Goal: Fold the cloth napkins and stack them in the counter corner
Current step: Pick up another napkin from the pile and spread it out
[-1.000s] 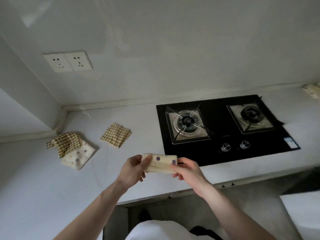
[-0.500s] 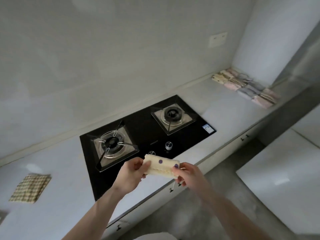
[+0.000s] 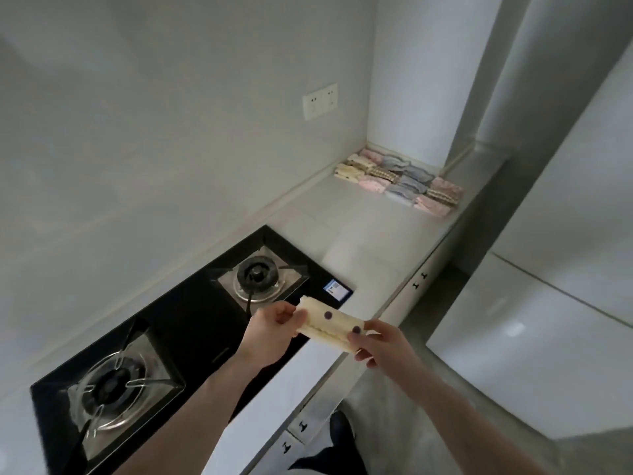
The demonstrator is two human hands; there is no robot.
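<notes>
Two bare hands hold one folded cream napkin (image 3: 329,323) in the air above the front edge of the counter (image 3: 370,241), each pinching one short end. The left hand (image 3: 274,332) grips the end nearer the stove, its thumb on top and its fingers (image 3: 297,332) curled beneath the cloth; the right hand (image 3: 385,342) pinches the opposite end, thumb lying over the fold and the other fingers tucked underneath. Between the two thumbs the napkin stretches as a narrow folded band, with two dark purple dots on its upper face and a seam where the folded edges meet running along its length. Just beyond the left fingers lies the black gas hob (image 3: 191,323), its far burner (image 3: 257,271) directly past them and its near burner (image 3: 109,392) well back toward the left forearm. Far past the right fingertips, in the counter corner against the walls, rests a group of folded napkins (image 3: 400,181) in cream, pink, and grey-blue, laid side by side in rows and touching one another. Above that group a white double wall socket (image 3: 320,101) sits on the wall.
</notes>
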